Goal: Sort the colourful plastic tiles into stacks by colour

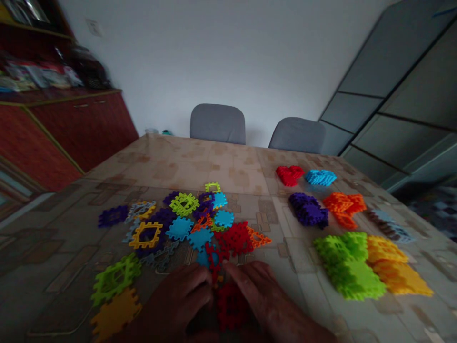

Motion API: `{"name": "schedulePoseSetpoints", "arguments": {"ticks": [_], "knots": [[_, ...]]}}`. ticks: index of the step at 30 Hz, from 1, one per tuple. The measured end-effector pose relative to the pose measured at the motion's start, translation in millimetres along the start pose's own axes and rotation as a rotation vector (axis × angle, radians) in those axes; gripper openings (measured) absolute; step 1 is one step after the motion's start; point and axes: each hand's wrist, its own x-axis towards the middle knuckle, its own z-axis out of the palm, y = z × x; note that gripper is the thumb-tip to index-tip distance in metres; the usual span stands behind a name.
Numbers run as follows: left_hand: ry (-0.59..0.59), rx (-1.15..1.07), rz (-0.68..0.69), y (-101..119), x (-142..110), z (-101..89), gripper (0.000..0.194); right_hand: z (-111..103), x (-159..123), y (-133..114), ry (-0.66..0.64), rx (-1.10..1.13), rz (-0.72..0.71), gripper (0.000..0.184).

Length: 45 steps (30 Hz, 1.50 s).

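My loosely curled left hand (189, 290) and flatter right hand (255, 290) meet at red toothed plastic pieces (232, 305) (grips unclear) on the near side of the patterned desk (193, 162).

The desk (246, 164) had a beige surface patterned with brown blocks. Toward its left and middle lay a loose scatter of toothed tiles (180, 228) in purple, yellow, blue, green, grey, orange and red. On the right stood piles sorted by colour: a red pile (289, 175) beside a blue pile (320, 177), then purple (309, 209), orange (344, 208) and grey piles (391, 226), with green (348, 267) and yellow piles (398, 267) nearest.
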Motion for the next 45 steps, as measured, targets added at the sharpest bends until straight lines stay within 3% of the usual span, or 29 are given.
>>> {"name": "schedulePoseSetpoints", "arguments": {"ticks": [6,11,14,18,22,29,32,34,39,45], "knots": [[0.004,0.004,0.001,-3.3,8.3,-12.2,0.043,-9.4,1.1,0.0,-0.045,0.070,0.044,0.104],[-0.046,0.124,0.076,-16.4,7.5,-12.2,0.028,-27.3,5.6,10.1,0.167,0.020,0.147,0.065],[-0.047,0.157,0.117,-22.9,10.7,-10.7,0.022,-24.5,13.5,22.9,0.239,-0.085,0.168,0.056],[-0.021,0.150,0.090,-29.2,15.9,-14.0,0.019,-14.6,25.3,31.4,0.212,-0.224,0.158,0.055],[-0.047,0.158,0.043,-34.5,15.6,-18.4,0.016,-11.1,32.6,29.3,0.213,-0.255,0.158,0.034],[-0.003,0.112,0.051,-31.9,17.6,-19.4,0.019,-21.4,30.0,31.6,0.338,-0.305,0.071,0.014],[0.011,0.074,0.018,-30.1,15.8,-18.3,0.019,-30.1,22.6,32.5,0.422,-0.173,0.139,0.021],[0.015,0.037,-0.012,-29.1,12.7,-16.7,0.019,-33.5,16.8,30.3,0.451,0.063,0.237,0.024],[0.019,0.003,-0.064,-26.3,6.9,-12.7,0.026,-30.3,8.9,13.6,0.275,0.627,0.343,0.031],[0.046,-0.015,-0.067,-26.0,5.4,-8.9,0.025,-21.3,11.3,-6.4,0.144,0.688,0.334,0.027]]}}
